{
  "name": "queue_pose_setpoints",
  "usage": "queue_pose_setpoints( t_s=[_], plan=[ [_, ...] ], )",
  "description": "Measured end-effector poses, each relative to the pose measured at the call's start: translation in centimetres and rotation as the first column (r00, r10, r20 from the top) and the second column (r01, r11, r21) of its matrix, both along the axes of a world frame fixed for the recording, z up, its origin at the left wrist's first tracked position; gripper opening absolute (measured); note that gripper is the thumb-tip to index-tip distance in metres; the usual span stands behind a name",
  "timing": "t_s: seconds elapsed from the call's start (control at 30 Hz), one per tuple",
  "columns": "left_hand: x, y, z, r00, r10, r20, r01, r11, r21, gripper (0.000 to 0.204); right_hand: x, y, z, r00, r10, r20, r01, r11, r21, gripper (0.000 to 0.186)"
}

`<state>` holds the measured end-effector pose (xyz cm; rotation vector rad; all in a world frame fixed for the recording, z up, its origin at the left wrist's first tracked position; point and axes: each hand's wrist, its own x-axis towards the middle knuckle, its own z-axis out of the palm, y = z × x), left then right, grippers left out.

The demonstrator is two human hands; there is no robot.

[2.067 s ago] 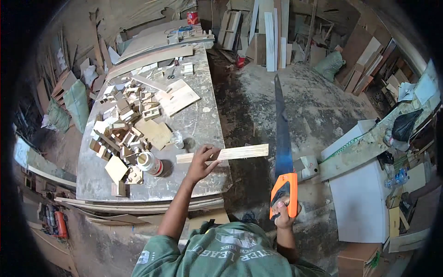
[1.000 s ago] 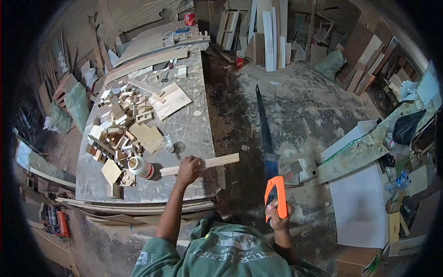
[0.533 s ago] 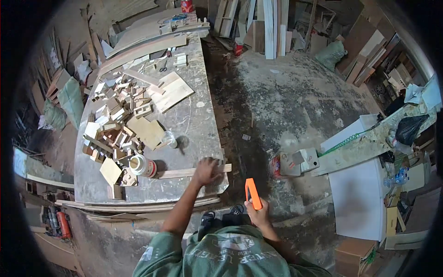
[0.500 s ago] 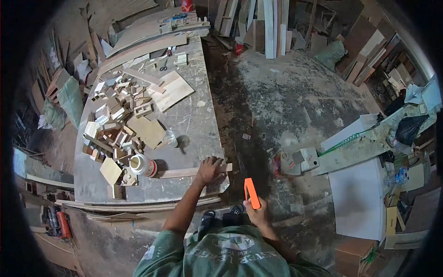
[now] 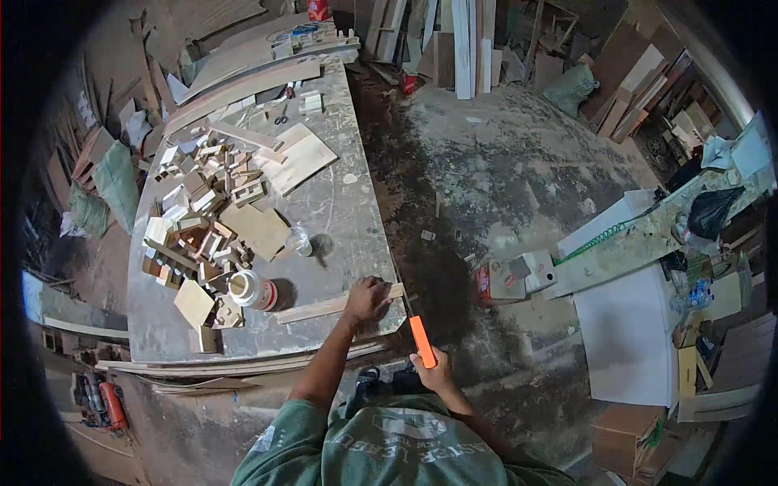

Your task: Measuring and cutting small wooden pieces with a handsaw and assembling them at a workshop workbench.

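Note:
My left hand [image 5: 369, 298] presses a pale wooden strip [image 5: 312, 310] onto the front right corner of the worn table [image 5: 344, 211], fingers curled over it. My right hand [image 5: 433, 370] grips the orange handle [image 5: 421, 338] of a handsaw. Its blade, mostly hidden by foreshortening, meets the strip near its right end, just beyond the table edge. Left of the strip stands a white tub [image 5: 258, 290] with a tan top opening; behind it is a clear plastic cup [image 5: 299, 241]. A pile of small wood offcuts [image 5: 203, 202] covers the table's left side.
Scissors [image 5: 280, 120] and boards lie farther up the table. At right are a cluttered ledge [image 5: 600, 263] with a black bag [image 5: 713, 212], a white panel [image 5: 616, 340] and a cardboard box [image 5: 624, 437]. Boards [image 5: 466, 57] and green sacks [image 5: 571, 85] line the walls.
The saw has swung down from nearly upright and moved left to the table edge. My left hand has lowered the strip onto the table and shifted right, toward its end.

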<state>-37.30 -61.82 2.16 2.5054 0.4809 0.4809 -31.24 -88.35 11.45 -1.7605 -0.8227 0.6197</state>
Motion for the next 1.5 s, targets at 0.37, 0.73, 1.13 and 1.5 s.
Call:
queue_pose_setpoints(
  t_s=[0.37, 0.73, 1.13, 1.5],
  plan=[
    [0.2, -0.4, -1.2, 0.988, 0.030, -0.149, -0.032, 0.999, -0.014, 0.050, -0.6, -1.2, -1.3, 0.999, -0.008, -0.043, 0.011, 0.997, 0.070, 0.024],
    [0.5, -1.5, -0.3, 0.986, 0.081, -0.143, -0.072, 0.995, 0.067, 0.049, -0.7, -1.4, -0.3, 0.996, 0.021, -0.083, -0.015, 0.997, 0.072, 0.026],
    [0.4, -1.5, -0.3, 0.972, 0.083, -0.218, -0.074, 0.996, 0.052, 0.044, -1.9, -1.7, 0.4, 0.999, -0.034, 0.000, 0.034, 0.999, 0.039, 0.023],
    [1.1, -1.3, 0.1, 0.980, 0.058, -0.192, -0.040, 0.994, 0.098, 0.049, -2.7, -1.7, 0.9, 0.997, -0.076, 0.028, 0.076, 0.997, 0.016, 0.022]
  ],
)
